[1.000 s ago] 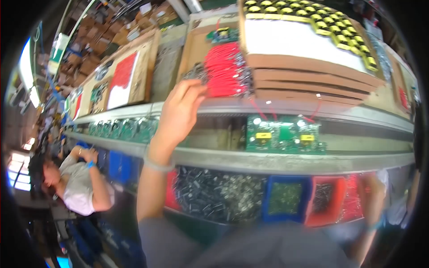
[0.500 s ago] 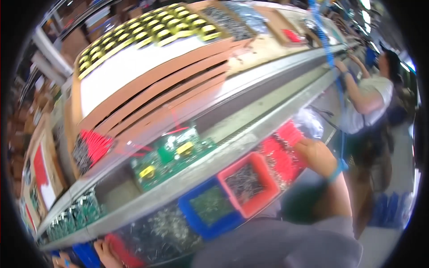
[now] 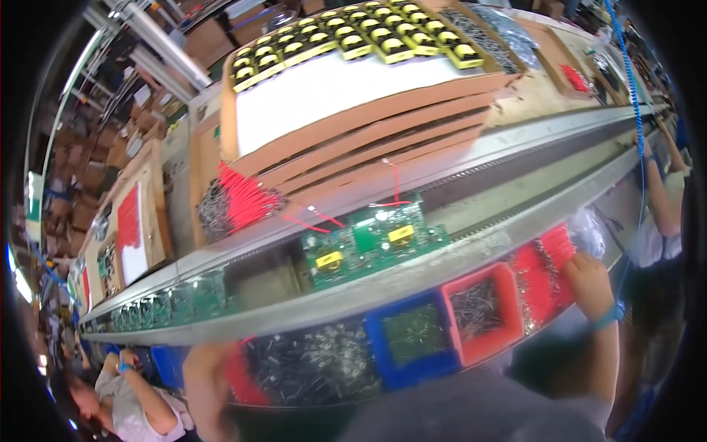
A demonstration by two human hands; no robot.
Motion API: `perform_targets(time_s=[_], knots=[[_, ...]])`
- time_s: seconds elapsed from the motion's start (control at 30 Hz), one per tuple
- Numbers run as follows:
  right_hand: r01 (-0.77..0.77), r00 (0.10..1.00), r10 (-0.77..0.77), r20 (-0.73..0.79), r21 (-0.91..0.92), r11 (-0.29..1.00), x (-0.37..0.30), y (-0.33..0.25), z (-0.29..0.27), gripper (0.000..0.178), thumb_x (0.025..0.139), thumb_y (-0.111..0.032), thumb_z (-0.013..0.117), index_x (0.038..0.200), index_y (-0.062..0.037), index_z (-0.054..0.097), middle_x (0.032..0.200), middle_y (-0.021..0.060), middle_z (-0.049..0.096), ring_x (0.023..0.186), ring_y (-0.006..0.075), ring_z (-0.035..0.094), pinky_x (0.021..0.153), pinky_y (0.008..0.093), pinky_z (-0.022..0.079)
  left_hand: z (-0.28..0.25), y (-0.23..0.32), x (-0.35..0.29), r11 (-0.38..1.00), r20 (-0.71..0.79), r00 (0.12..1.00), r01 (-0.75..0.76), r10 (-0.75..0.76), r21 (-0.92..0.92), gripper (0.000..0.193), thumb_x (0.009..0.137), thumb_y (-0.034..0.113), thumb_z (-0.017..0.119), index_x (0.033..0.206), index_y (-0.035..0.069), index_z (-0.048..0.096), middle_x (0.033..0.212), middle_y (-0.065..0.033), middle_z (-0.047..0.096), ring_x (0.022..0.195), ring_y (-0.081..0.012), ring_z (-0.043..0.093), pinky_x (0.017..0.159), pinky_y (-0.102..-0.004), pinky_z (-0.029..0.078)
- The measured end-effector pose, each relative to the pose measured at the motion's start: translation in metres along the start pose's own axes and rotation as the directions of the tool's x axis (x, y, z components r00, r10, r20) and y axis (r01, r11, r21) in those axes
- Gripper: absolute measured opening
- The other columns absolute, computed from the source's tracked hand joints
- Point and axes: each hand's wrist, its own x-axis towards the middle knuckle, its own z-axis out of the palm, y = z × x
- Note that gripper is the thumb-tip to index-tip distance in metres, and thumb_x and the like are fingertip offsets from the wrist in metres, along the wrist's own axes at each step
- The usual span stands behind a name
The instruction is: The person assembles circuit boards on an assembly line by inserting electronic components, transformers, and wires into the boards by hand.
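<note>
My right hand (image 3: pixel 591 286), with a blue band at the wrist, is closed at the edge of a pile of red wires (image 3: pixel 532 283) with metal ends; its fingertips are partly hidden among them. Blurred, my left hand (image 3: pixel 209 359) is beside a red part (image 3: pixel 243 377) at the left end of a bin of small dark and clear parts (image 3: pixel 313 365); its fingers cannot be made out. Beyond the bins, a green circuit board (image 3: pixel 328 274) and a second circuit board (image 3: pixel 427 236) sit side by side on the rail line, each with a yellow component and thin red wires.
Between my hands stand a blue bin (image 3: pixel 375 346) and a red bin (image 3: pixel 508 295) of metal pins. A metal rail (image 3: pixel 353 283) runs across. Behind it are stacked cardboard trays (image 3: pixel 383 118) with yellow-black components (image 3: pixel 357 46) and a red wire bundle (image 3: pixel 250 199). A co-worker (image 3: pixel 143 401) sits at left.
The view has swung left, so the bench appears shifted right. My right hand stays at the red wires. My left hand has risen beside the bin's left end, and a co-worker has come into view.
</note>
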Motion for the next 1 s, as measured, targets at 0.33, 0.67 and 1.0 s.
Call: perform_targets(time_s=[0.33,0.67,1.0], knots=[[0.12,0.993,-0.121,-0.005,-0.032,0.992,0.005,0.016,0.013,0.009,0.073,-0.008,0.062,0.076,-0.0053,0.053,0.079,0.0104,0.054,0.078,0.0295,0.06,0.066,0.0418,0.05,0.072,0.018,0.094,0.975,-0.201,0.964,-0.196,0.173,-0.104,0.029,0.083,-0.008,0.067,0.109,0.003,0.074,0.094,-0.012,0.057,0.089,-0.028,0.058,0.077,-0.0351,0.048],[0.103,0.955,0.022,-0.295,0.402,0.91,0.069,-0.029,-0.051,0.025,0.075,0.011,0.067,0.096,0.0,0.059,0.087,0.0178,0.062,0.078,0.0391,0.063,0.068,0.0429,0.05,0.095,0.004,0.109,0.959,-0.144,0.953,-0.276,0.265,-0.06,0.036,0.071,-0.008,0.068,0.103,0.006,0.074,0.092,-0.0084,0.058,0.087,-0.0268,0.059,0.071,-0.0372,0.051],[0.617,0.772,-0.277,-0.572,0.57,0.543,0.162,-0.104,-0.073,0.049,0.069,0.01,0.073,0.116,-0.0027,0.064,0.082,0.0112,0.066,0.066,0.0288,0.064,0.056,0.0382,0.051,0.075,0.025,0.115,0.934,0.016,0.939,-0.344,0.344,0.097,0.041,0.064,-0.006,0.066,0.104,0.003,0.072,0.094,-0.0116,0.056,0.089,-0.0292,0.058,0.074,-0.0378,0.05]])
